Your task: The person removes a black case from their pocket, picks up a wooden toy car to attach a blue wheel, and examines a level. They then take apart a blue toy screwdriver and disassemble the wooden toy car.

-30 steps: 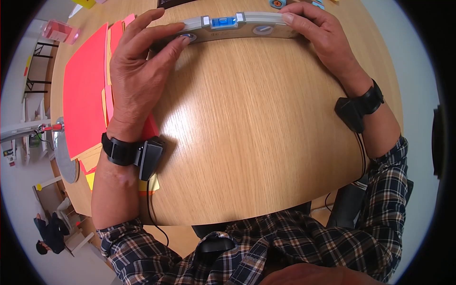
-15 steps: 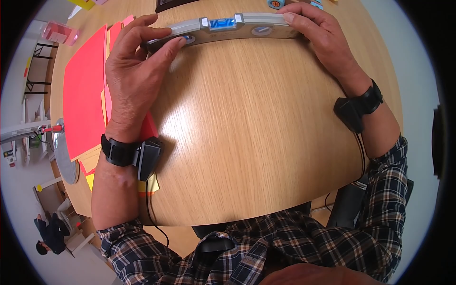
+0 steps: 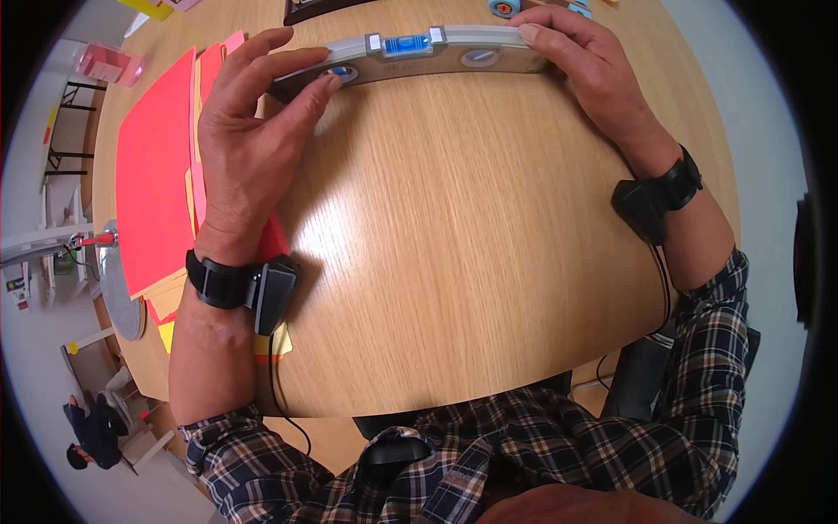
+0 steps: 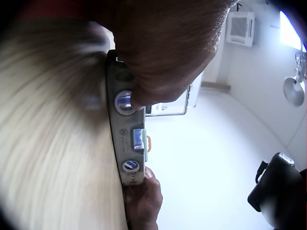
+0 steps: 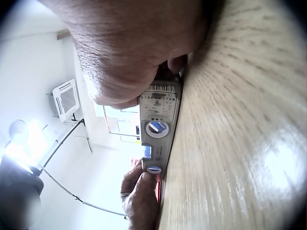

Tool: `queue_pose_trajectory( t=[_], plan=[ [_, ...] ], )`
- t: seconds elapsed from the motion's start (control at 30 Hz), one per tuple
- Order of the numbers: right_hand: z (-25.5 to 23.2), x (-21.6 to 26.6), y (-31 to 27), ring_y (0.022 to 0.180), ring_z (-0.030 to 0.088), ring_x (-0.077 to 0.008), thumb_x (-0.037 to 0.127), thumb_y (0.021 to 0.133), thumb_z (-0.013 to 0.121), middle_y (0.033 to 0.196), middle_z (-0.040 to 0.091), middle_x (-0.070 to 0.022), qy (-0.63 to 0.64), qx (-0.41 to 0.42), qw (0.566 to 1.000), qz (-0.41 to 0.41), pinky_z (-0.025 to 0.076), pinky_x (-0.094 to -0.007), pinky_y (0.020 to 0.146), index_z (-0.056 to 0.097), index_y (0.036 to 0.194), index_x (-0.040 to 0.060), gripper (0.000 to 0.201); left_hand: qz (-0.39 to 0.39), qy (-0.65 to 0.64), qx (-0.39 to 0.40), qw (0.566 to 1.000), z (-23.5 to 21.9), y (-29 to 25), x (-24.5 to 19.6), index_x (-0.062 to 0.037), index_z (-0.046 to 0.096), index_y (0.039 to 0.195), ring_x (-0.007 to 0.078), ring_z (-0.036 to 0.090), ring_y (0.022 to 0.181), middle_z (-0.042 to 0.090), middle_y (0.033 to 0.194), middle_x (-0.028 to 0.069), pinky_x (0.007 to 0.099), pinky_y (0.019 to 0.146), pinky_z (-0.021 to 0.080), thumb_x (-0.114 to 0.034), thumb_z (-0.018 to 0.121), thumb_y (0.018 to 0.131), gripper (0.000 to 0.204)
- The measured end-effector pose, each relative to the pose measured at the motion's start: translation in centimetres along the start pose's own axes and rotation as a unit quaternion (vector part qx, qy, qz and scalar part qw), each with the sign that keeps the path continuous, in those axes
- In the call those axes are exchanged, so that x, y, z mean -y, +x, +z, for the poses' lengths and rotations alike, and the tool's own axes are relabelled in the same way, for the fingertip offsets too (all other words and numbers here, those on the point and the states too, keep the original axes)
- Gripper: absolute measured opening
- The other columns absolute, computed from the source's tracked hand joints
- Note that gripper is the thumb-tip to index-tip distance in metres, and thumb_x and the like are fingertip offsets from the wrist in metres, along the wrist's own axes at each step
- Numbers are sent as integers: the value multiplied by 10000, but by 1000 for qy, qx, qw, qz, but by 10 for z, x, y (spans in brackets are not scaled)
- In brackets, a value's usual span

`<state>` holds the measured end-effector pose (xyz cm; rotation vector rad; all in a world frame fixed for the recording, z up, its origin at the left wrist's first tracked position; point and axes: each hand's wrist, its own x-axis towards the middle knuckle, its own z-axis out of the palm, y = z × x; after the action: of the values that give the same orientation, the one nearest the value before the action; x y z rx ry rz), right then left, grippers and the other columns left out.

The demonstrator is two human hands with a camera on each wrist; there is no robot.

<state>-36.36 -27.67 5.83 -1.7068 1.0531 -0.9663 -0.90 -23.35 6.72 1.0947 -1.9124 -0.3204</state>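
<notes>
A grey spirit level (image 3: 445,63) with a blue centre vial (image 3: 407,44) and round vials near its ends stands on its long edge at the far side of the wooden table (image 3: 463,236). My left hand (image 3: 253,144) holds its left end, thumb on the near face beside a round vial and index finger along the top. At the other end, my right hand (image 3: 602,92) grips the level with the thumb on top; its other fingertips are hidden behind. In both wrist views the lower edge of the level (image 4: 122,148) lies along the tabletop.
Red and yellow paper sheets (image 3: 157,166) lie left of my left forearm. Beyond the level are a dark-framed object (image 3: 305,9) and a blue wheeled item (image 3: 504,8). A pink clear container (image 3: 109,63) stands far left. Another person (image 3: 92,432) sits in the background.
My left fingers drew back leftwards along the level, then moved right again onto it. The level has shifted very slightly towards me and left. My right hand keeps its hold.
</notes>
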Motion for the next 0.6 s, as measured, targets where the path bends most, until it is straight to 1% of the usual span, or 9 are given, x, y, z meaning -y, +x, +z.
queue_pose_trajectory(
  t=[0.1,0.2,0.3,0.43,0.47,0.5,0.53,0.57,0.6],
  plan=[
    [0,1,-1,843,561,-73,171,1105,648,943,666,20,-13,2,1000,-3,476,-243,763,737,1140,10,187,6,6,14,1000,0,0,-3,-115,827,1218,199,690,1227,671,1417,104,340,1018,582,-55,869,922,306],
    [0,1,0,838,567,-71,169,1099,661,946,677,20,-26,0,1000,-6,481,-243,760,743,1132,15,177,-9,-15,21,1000,1,0,-6,-115,827,1216,185,701,1196,669,1424,97,325,989,595,-46,854,934,292],
    [-2,-1,0,839,571,-69,167,1092,674,951,685,20,-29,2,1000,-7,484,-243,762,747,1129,21,167,-1,-15,24,1000,2,0,-5,-113,824,1229,179,711,1164,667,1424,93,317,968,606,-37,841,944,296],
    [-3,-2,2,847,581,-69,170,1082,691,957,694,19,-24,11,1000,-4,488,-243,766,752,1130,29,161,6,-6,35,999,0,1,-10,-117,822,1244,179,714,1153,667,1421,91,322,976,608,-28,826,955,303],
    [-4,-7,2,847,581,-69,170,1082,691,957,694,19,-24,10,1000,-4,488,-243,766,752,1130,29,161,-18,-20,46,999,0,1,-12,-103,809,1281,195,677,1239,662,1447,99,335,1044,567,-19,806,970,322],
    [-4,-16,1,902,581,-62,209,1086,704,1013,696,32,-39,-5,999,-37,476,-241,813,753,1164,33,198,-42,-35,58,997,0,0,-14,-90,796,1318,211,639,1325,656,1473,107,348,1113,526,-11,786,985,342],
    [-5,-20,1,957,582,-56,249,1090,717,1069,698,45,-54,-20,996,-70,465,-238,860,753,1198,38,240,-41,-35,58,997,0,1,-13,-90,796,1318,211,639,1325,656,1473,107,348,1113,526,-11,786,985,342],
    [-5,-18,1,957,582,-56,249,1090,717,1069,698,45,-54,-21,996,-70,465,-238,860,753,1198,38,240,-34,-29,59,997,0,1,-12,-86,795,1318,212,638,1327,658,1466,109,347,1112,525,-5,781,987,341],
    [-4,-15,1,1007,572,-65,257,1093,713,1082,686,48,-48,-14,997,-60,446,-251,917,750,1176,34,241,-27,-23,59,998,-1,2,-11,-83,793,1317,214,637,1329,660,1460,110,345,1111,524,2,776,990,339]
  ],
)
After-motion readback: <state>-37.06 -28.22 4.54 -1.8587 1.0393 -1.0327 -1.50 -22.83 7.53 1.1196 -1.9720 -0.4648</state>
